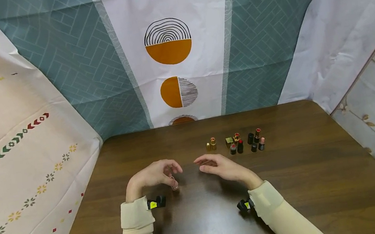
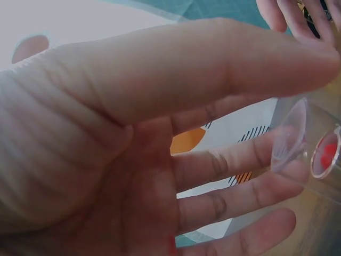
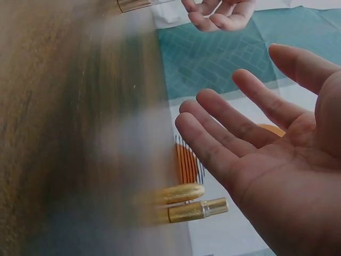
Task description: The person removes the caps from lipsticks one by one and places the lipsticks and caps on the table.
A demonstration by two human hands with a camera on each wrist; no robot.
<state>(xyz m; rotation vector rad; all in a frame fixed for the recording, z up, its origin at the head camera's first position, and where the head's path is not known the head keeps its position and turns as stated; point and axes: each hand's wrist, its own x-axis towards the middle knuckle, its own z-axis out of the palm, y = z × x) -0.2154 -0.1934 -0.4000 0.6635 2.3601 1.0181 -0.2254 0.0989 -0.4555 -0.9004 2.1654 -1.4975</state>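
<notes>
My left hand (image 1: 154, 173) hovers with loosely bent fingers beside a small clear tube (image 1: 175, 186) standing on the table. In the left wrist view, the clear tube (image 2: 290, 136) has a flared end and a red centre inside a shiny ring. The thumb (image 2: 256, 58) lies above it and the fingers spread behind. My right hand (image 1: 221, 166) is held over the table with relaxed fingers and an empty palm. Nearest to it are a gold lipstick (image 1: 213, 143) and its gold bullet-shaped cap (image 1: 208, 146), both also seen in the right wrist view.
Several lipsticks and caps stand at the back right of the brown table (image 1: 302, 181): a square gold cap (image 1: 229, 141), a red lipstick (image 1: 240, 146), a black cap (image 1: 250, 138) and a pink lipstick (image 1: 261, 144) among them. A patterned cloth (image 1: 255, 39) hangs behind.
</notes>
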